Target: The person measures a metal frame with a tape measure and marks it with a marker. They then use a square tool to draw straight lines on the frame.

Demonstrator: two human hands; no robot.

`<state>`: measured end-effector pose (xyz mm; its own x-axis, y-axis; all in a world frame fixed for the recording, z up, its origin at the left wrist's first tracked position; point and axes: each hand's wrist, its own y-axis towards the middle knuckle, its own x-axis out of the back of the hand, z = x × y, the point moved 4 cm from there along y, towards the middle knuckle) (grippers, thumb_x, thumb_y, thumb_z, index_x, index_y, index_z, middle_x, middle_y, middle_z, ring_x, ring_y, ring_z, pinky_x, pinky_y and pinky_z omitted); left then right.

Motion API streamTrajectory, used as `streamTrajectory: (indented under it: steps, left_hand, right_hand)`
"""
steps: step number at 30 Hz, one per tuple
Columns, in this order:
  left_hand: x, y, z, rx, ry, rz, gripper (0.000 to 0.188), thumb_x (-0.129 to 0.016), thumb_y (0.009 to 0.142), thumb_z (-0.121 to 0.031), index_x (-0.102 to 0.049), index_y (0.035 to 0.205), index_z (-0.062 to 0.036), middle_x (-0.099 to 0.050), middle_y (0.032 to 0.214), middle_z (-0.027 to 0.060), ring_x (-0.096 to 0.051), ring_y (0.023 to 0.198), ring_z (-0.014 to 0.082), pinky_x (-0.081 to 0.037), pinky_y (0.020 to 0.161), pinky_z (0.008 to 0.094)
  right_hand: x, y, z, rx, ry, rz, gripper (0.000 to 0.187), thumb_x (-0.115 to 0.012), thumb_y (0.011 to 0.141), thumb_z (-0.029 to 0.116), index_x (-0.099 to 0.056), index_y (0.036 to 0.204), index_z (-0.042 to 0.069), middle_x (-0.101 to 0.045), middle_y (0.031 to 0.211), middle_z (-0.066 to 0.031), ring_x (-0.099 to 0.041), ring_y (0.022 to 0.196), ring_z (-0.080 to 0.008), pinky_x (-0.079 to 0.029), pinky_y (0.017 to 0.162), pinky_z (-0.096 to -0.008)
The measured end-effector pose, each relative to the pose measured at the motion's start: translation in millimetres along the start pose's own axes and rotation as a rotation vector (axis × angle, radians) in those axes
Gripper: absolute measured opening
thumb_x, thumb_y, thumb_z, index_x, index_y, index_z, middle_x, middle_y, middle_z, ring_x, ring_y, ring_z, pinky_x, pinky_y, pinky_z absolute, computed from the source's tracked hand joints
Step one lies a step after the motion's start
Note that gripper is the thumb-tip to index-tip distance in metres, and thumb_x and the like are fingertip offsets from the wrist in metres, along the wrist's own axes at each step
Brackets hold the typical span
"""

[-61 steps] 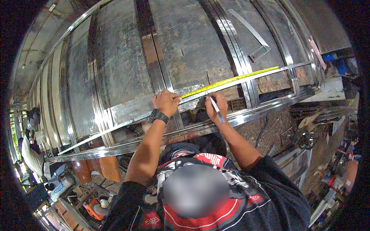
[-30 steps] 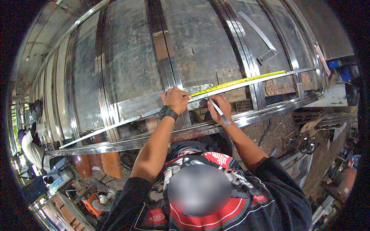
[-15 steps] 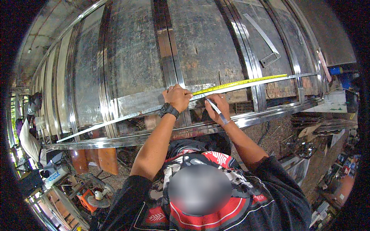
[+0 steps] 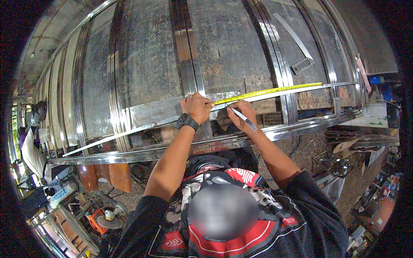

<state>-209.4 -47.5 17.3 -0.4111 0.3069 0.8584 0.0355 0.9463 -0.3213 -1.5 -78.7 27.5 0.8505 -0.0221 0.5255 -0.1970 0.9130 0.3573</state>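
Note:
A yellow tape measure blade (image 4: 266, 91) lies stretched along a long thin metal bar (image 4: 297, 90), which crosses the shiny metal frame at a slant. My left hand (image 4: 198, 108), with a black watch on its wrist, is closed over the bar and the left end of the tape, its thumb pressing by the blade's edge. The tape's end under these fingers is hidden. Just right of it, my right hand (image 4: 244, 112) grips a slim marker pen (image 4: 250, 124), tip pointing at the bar beside the tape.
A metal try square (image 4: 301, 64) lies on the dark panel at upper right. Several shiny metal rails (image 4: 282, 71) run across the panels. Below the frame's near edge stand orange-brown curved pieces (image 4: 119, 177) and a machine with a disc (image 4: 109, 220) at lower left.
Both hands stay nearly in place. My right hand has shifted slightly up and left with the marker pen, close to the tape's edge.

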Motion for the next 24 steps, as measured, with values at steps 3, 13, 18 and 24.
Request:
streamTrajectory:
  steps: [3,13,18,24]
  left_hand:
    - [0.9,-1.0,-2.9,-0.009,0.010,0.003,0.017,-0.074,0.084,-0.039,-0.083,0.094,-0.0277,-0.068,0.106,0.0025,-0.058,0.113,0.0264,-0.032,0.101,0.0473]
    - [2.8,-0.1,-2.2,-0.004,-0.003,0.020,0.017,-0.074,0.084,-0.038,-0.083,0.093,-0.0268,-0.068,0.104,0.0031,-0.058,0.110,0.0260,-0.032,0.100,0.0477]
    - [3.9,-0.3,-4.8,-0.007,0.028,0.003,0.017,-0.075,0.083,-0.038,-0.083,0.093,-0.0274,-0.068,0.105,0.0029,-0.058,0.110,0.0258,-0.032,0.100,0.0471]
    - [4.2,-0.9,-3.3,0.002,0.010,0.006,0.017,-0.075,0.083,-0.038,-0.083,0.094,-0.0267,-0.067,0.105,0.0031,-0.058,0.111,0.0263,-0.033,0.100,0.0470]
  right_hand:
    - [-0.3,-0.7,-5.2,0.011,0.001,-0.004,0.016,-0.076,0.083,0.014,-0.065,0.089,0.005,-0.065,0.080,-0.0141,-0.063,0.075,-0.0345,-0.048,0.070,-0.0429]
    - [-1.2,2.2,-4.1,0.014,-0.016,0.041,0.017,-0.076,0.083,0.015,-0.063,0.088,0.005,-0.065,0.080,-0.0154,-0.063,0.074,-0.0363,-0.048,0.067,-0.0443]
    - [-2.8,2.4,-6.6,0.012,-0.018,0.061,0.018,-0.076,0.082,0.016,-0.063,0.087,0.005,-0.064,0.079,-0.0162,-0.062,0.074,-0.0369,-0.047,0.067,-0.0448]
    - [-1.6,3.4,-8.7,-0.043,0.020,0.094,0.018,-0.076,0.082,0.016,-0.064,0.087,0.004,-0.064,0.078,-0.0163,-0.062,0.074,-0.0363,-0.047,0.066,-0.0445]
